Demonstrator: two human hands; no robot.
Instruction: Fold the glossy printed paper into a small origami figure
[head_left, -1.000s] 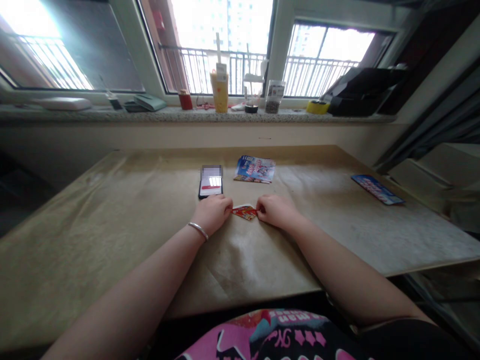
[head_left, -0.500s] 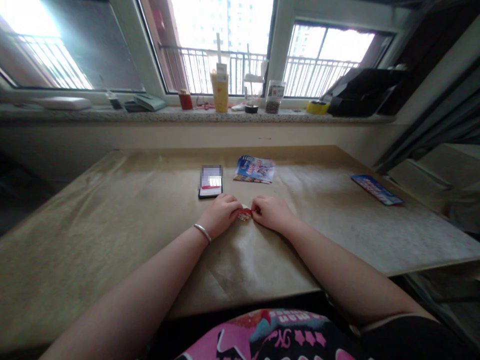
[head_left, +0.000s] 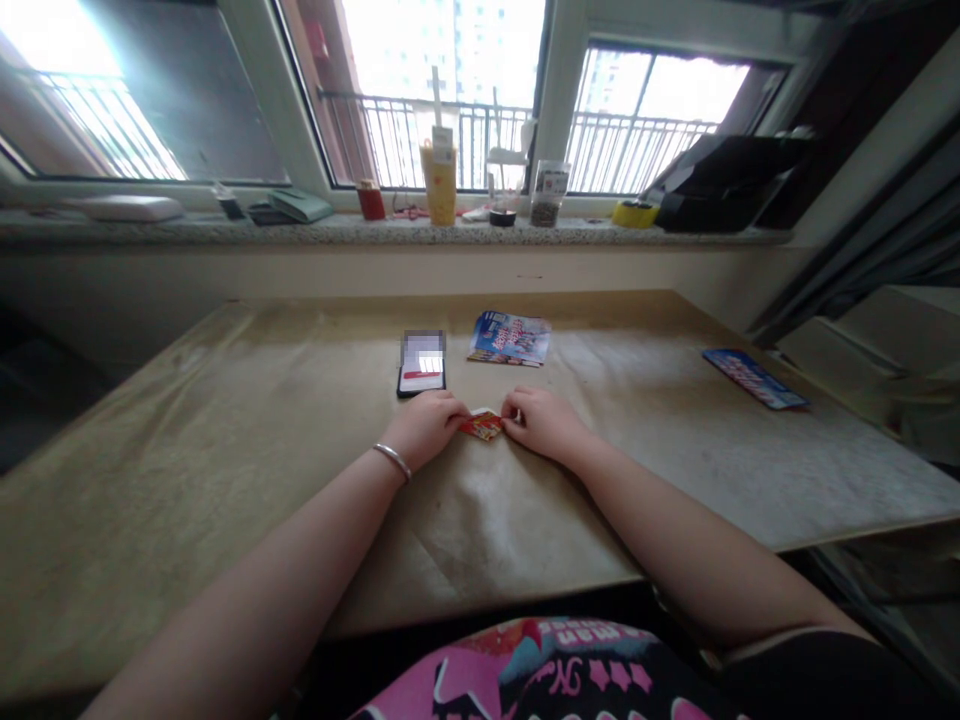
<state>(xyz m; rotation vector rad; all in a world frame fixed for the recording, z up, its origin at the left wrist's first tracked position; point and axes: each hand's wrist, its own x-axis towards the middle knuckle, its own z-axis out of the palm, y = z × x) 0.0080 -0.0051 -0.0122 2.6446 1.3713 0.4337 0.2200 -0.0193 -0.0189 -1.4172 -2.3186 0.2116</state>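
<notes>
A small red printed paper piece (head_left: 482,426) lies on the brown paper-covered table (head_left: 225,450) between my two hands. My left hand (head_left: 424,426), with a silver bracelet on the wrist, is closed and pinches the piece's left end. My right hand (head_left: 544,420) is closed too and pinches its right end. Both hands rest on the table surface. A black phone (head_left: 421,365) with a lit screen lies just beyond my left hand.
A blue printed sheet stack (head_left: 511,338) lies beyond my right hand. A blue strip packet (head_left: 754,378) sits near the table's right edge. The stone windowsill (head_left: 225,230) carries a yellow cup (head_left: 440,185), jars, a tape roll (head_left: 634,213) and a black case (head_left: 724,185).
My hands first closed in on each other, hiding most of the red piece, then drew slightly apart, so more of it shows now. The hands sit a little farther from me.
</notes>
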